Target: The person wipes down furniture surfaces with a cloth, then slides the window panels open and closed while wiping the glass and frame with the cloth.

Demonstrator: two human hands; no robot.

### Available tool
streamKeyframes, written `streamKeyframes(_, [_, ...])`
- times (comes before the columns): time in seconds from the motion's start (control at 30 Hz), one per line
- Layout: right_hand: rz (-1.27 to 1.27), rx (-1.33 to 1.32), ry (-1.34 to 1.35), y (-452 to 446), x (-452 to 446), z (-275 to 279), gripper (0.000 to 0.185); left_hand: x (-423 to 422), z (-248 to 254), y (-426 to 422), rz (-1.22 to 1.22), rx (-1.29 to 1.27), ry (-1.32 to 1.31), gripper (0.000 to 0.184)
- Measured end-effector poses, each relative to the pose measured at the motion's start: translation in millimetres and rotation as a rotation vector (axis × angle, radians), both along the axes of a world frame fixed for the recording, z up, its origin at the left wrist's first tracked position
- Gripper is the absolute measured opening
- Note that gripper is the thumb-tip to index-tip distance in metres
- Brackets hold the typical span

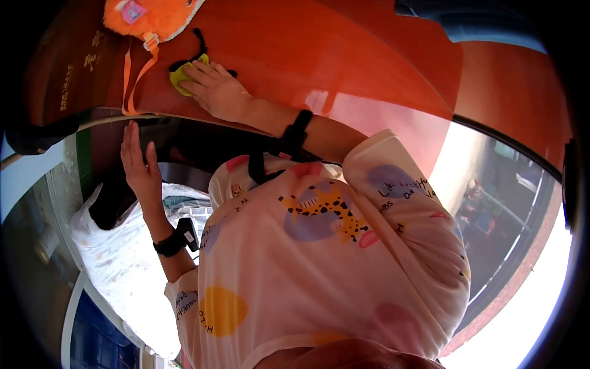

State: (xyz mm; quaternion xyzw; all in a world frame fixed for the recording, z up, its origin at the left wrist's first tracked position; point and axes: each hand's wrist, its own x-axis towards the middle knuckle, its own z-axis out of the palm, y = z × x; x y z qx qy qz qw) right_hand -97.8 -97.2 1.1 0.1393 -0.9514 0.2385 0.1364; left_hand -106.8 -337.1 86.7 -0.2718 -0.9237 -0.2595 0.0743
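Observation:
On the glossy orange-red tabletop, my right hand (221, 92) presses down over a small yellow-green fabric piece (178, 78) with black trim. A black cord sticks out above it. My fingers cover most of the piece, so its full shape is hidden. Just off the table's near edge, my left hand (140, 161) is held up with straight fingers and the thumb apart, holding nothing. Close to both hands lies a fluffy orange bag (147, 18) with a pink patch, its orange strap (128, 80) trailing to the table edge.
Gold characters (92, 52) mark the brown surface at the upper left. A dark blue cloth or garment (473, 24) shows at the top right. White patterned fabric (117, 258) lies below my left arm. At the right is a window-like opening (498, 209).

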Motion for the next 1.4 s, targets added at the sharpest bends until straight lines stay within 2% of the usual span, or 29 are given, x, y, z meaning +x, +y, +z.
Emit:
streamKeyframes(0.17, [-0.248, 0.082, -0.255, 123.7, 132.5, 21.4, 0.047, 14.6, -18.8, 29.1, -0.055, -0.005, -0.077, 0.042])
streamKeyframes(0.23, [-0.387, 0.113, -0.277, 167.4, 192.2, 26.6, 0.047, 17.8, -18.9, 50.4, -0.102, -0.010, -0.072, 0.042])
streamKeyframes(0.3, [-0.586, 0.129, -0.250, 206.9, 259.6, 24.2, 0.048, 22.1, -16.2, 72.8, -0.137, 0.022, -0.065, 0.043])
streamKeyframes(0.4, [-0.927, 0.347, -0.298, 270.5, 377.4, 5.4, 0.047, 27.8, -11.9, 92.0, -0.134, -0.028, -0.003, 0.042])
streamKeyframes(0.47, [-1.100, 0.254, -0.141, 315.5, 459.7, -13.7, 0.047, 33.7, -14.9, 96.1, -0.106, -0.022, 0.023, 0.042])
streamKeyframes(0.53, [-1.377, 0.217, -0.234, 343.1, 531.3, -20.8, 0.046, 37.1, -19.5, 95.2, -0.098, -0.030, 0.017, 0.041])
streamKeyframes(0.57, [-1.422, 0.286, -0.303, 358.6, 560.5, -23.2, 0.044, 39.3, -25.2, 94.5, -0.102, -0.029, 0.006, 0.042])
streamKeyframes(0.63, [-1.559, 0.170, -0.351, 361.7, 565.8, -5.7, 0.042, 45.2, -28.1, 100.7, -0.113, -0.039, -0.004, 0.042])
streamKeyframes(0.67, [-1.593, 0.113, -0.335, 349.5, 536.2, 11.9, 0.041, 46.8, -25.4, 105.9, -0.118, -0.042, -0.004, 0.042])
streamKeyframes(0.73, [-1.456, -0.165, 0.006, 309.4, 461.9, 22.0, 0.036, 47.5, -17.5, 118.3, -0.141, -0.019, 0.003, 0.042])
streamKeyframes(0.77, [-1.228, -0.270, 0.113, 278.2, 408.2, 39.5, 0.032, 46.7, -11.7, 127.5, -0.158, -0.013, 0.009, 0.042])
streamKeyframes(0.8, [-1.087, -0.386, -0.003, 248.8, 365.3, 47.8, 0.032, 46.4, -5.0, 136.3, -0.181, -0.008, 0.013, 0.043])
streamKeyframes(0.83, [-0.770, -0.401, 0.092, 224.3, 323.1, 52.1, 0.030, 45.6, 0.4, 144.9, -0.213, 0.013, 0.017, 0.043])
streamKeyframes(0.87, [-0.578, -0.403, 0.018, 195.7, 292.7, 53.0, 0.033, 42.7, 4.2, 155.5, -0.261, 0.019, 0.045, 0.043])
streamKeyframes(0.93, [-0.144, -0.236, 0.008, 153.2, 251.6, 34.4, 0.032, 37.4, 14.2, 174.3, -0.344, 0.027, 0.072, 0.046])
streamKeyframes(1.0, [-0.074, -0.109, -0.002, 142.5, 252.4, 18.2, 0.029, 44.1, 33.3, 195.2, -0.367, -0.010, 0.090, 0.047])
streamKeyframes(1.07, [-0.223, -0.006, -0.063, 177.0, 273.5, 17.0, 0.032, 44.0, 35.4, 200.6, -0.397, 0.002, 0.090, 0.047])
streamKeyframes(1.2, [-0.956, 0.095, -0.076, 283.8, 400.3, 25.5, 0.032, 52.4, 29.3, 197.9, -0.387, 0.013, 0.051, 0.048])
streamKeyframes(1.27, [-1.238, 0.253, 0.009, 345.6, 481.5, 8.3, 0.033, 61.2, 21.8, 200.0, -0.378, 0.060, -0.010, 0.049])
streamKeyframes(1.3, [-1.362, 0.223, -0.019, 376.4, 526.6, -3.3, 0.035, 64.6, 19.1, 203.5, -0.371, 0.111, -0.072, 0.050])
streamKeyframes(1.33, [-1.435, 0.228, -0.105, 409.2, 572.4, -16.8, 0.038, 67.8, 17.8, 208.2, -0.376, 0.114, -0.069, 0.050])
streamKeyframes(1.37, [-1.543, 0.104, -0.209, 422.6, 593.6, -6.2, 0.039, 71.2, 16.8, 211.9, -0.383, 0.109, -0.074, 0.052])
streamKeyframes(1.4, [-1.679, 0.059, -0.455, 428.6, 595.7, 19.5, 0.036, 74.8, 16.9, 215.6, -0.386, 0.104, -0.079, 0.053])
